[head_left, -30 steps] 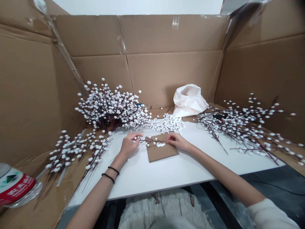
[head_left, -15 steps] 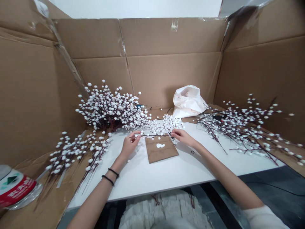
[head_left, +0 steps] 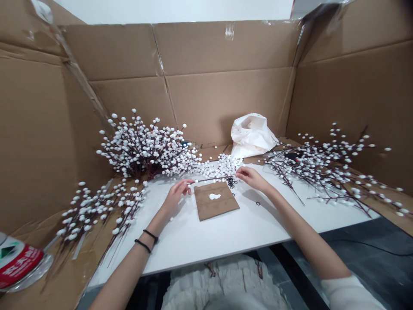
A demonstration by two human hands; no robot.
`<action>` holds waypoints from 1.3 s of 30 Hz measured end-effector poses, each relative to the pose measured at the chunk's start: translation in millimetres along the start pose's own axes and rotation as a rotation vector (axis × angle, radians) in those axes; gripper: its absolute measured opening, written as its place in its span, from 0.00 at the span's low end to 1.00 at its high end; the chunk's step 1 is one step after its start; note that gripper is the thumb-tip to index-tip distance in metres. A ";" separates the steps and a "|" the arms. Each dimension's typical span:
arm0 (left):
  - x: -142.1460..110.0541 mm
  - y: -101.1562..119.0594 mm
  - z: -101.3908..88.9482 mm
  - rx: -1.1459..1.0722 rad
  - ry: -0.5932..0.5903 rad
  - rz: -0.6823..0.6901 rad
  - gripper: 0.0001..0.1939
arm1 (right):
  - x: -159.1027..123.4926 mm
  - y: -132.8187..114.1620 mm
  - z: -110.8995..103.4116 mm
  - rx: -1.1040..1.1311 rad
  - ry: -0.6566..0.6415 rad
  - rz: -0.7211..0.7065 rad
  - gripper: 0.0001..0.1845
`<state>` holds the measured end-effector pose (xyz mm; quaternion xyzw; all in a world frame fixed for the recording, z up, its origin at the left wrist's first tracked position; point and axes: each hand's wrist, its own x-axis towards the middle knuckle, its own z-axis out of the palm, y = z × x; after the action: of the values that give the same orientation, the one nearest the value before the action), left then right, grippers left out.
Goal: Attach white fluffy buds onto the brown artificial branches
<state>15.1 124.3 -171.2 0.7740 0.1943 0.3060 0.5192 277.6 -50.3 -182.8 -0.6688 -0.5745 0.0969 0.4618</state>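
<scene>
A thin dark stem point(head_left: 214, 178) spans the gap between my hands, nearly level. My left hand point(head_left: 177, 193) pinches its left end, and my right hand point(head_left: 252, 177) has its fingers closed at the right end. Just below the stem lies a brown cardboard square point(head_left: 206, 211) with a white blob point(head_left: 214, 196), perhaps glue, on it. Behind the stem is a heap of loose white foam-like berries point(head_left: 227, 163). Several small black rings point(head_left: 231, 184) are by the square's upper right corner, and one more ring point(head_left: 258, 203) sits apart.
White-berry branches point(head_left: 145, 148) are bunched at the back left, with smaller sprigs point(head_left: 87, 206) in front. More berry branches point(head_left: 322, 168) spread across the right. A white bag point(head_left: 251, 135) stands behind the white board point(head_left: 193, 245). A red-labelled bottle point(head_left: 19, 262) lies at left. Cardboard walls point(head_left: 226, 94) surround everything.
My hands have moved slightly apart, and the stem between them has turned, its right end now a little higher. The whole view has shifted slightly.
</scene>
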 end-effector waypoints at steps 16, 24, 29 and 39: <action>-1.7 -15.2 -6.0 0.571 -0.091 0.272 0.16 | -2.3 -0.6 -3.5 -0.119 -0.014 -0.070 0.09; -6.0 -4.7 -3.6 0.711 -0.182 0.384 0.17 | -4.0 -0.5 -3.1 -0.147 -0.096 -0.100 0.10; -5.6 -7.6 -3.9 0.692 -0.176 0.367 0.17 | -4.3 0.6 -1.7 -0.122 -0.122 -0.121 0.10; -5.0 -10.5 -4.5 0.721 -0.173 0.381 0.17 | -4.7 -0.8 -1.1 -0.135 -0.152 -0.137 0.10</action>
<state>8.4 128.4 -181.0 0.9512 0.0980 0.2429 0.1633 276.3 -54.9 -183.5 -0.6482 -0.6575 0.0765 0.3764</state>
